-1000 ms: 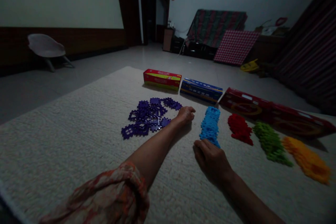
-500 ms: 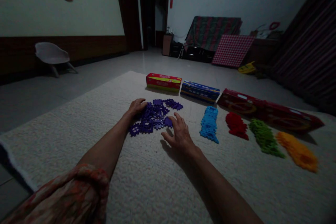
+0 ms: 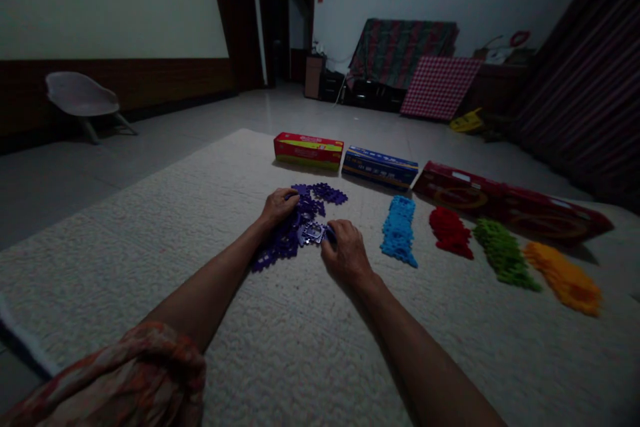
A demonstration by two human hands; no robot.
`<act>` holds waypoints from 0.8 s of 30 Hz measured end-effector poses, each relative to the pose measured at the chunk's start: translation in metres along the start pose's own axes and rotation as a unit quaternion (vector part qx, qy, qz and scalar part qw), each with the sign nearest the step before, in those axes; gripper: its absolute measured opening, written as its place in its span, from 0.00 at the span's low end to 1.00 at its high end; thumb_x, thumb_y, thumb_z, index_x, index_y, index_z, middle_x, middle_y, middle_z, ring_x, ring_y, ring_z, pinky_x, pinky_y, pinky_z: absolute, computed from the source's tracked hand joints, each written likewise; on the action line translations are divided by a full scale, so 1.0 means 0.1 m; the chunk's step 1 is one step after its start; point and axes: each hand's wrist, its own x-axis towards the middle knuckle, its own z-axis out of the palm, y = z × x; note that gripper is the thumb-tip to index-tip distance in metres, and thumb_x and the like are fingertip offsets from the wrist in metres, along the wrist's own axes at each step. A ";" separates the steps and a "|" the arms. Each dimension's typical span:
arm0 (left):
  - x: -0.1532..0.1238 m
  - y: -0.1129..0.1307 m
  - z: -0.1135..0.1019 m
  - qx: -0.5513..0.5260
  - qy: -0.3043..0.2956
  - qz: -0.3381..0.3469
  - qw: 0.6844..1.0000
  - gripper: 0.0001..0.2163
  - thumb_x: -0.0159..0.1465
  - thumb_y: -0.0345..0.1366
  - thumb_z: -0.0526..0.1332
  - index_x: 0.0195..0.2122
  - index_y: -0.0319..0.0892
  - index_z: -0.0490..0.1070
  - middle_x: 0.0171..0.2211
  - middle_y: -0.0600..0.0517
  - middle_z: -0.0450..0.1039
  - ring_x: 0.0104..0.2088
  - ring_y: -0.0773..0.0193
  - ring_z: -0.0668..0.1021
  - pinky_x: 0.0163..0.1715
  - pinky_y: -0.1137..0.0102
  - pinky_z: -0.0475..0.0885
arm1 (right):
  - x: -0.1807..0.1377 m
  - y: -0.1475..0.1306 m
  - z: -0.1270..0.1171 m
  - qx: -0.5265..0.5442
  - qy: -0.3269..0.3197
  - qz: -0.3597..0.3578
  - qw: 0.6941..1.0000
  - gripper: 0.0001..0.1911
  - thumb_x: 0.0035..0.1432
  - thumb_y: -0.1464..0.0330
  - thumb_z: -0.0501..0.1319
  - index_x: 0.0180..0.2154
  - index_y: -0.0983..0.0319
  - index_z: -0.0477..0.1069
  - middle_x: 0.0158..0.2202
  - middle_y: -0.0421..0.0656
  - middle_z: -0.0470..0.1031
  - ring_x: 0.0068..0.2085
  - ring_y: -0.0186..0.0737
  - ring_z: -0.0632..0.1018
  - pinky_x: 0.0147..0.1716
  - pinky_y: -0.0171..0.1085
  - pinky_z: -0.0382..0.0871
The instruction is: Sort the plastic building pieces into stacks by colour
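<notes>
A heap of purple interlocking tiles [image 3: 285,240] with toothed edges lies on the cream quilted mat [image 3: 260,347]. At the far left side of the heap, my left hand [image 3: 279,207] has its fingers closed over some tiles. My right hand [image 3: 347,252] pinches a purple tile [image 3: 330,235] between thumb and fingers at the heap's right side. Beside it, a tilted purple tile [image 3: 313,233] catches the light. More purple tiles [image 3: 329,193] lie behind, between the two hands and the boxes.
To the right lie blue tiles [image 3: 399,230], red tiles [image 3: 450,232], green tiles [image 3: 505,253] and orange tiles [image 3: 564,278] in separate rows. Behind stand a red-yellow box [image 3: 309,152], a blue box [image 3: 380,169] and a long dark red box [image 3: 510,203]. A small chair [image 3: 83,97] stands far left.
My right hand has closed from spread fingers onto a purple tile. My left hand has moved right, pushing into the heap, which is now narrower. The view has tilted slightly down.
</notes>
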 end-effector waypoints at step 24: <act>-0.56 -0.13 -0.37 -0.043 -0.002 -0.048 0.998 0.14 0.63 0.42 0.58 0.40 0.45 0.82 0.48 0.48 0.82 0.54 0.53 0.79 0.57 0.64 0.71 | 0.01 0.18 -0.21 -0.035 0.024 -0.016 0.999 0.24 0.50 0.78 0.57 0.50 0.64 0.72 0.53 0.54 0.75 0.56 0.53 0.70 0.55 0.50 0.61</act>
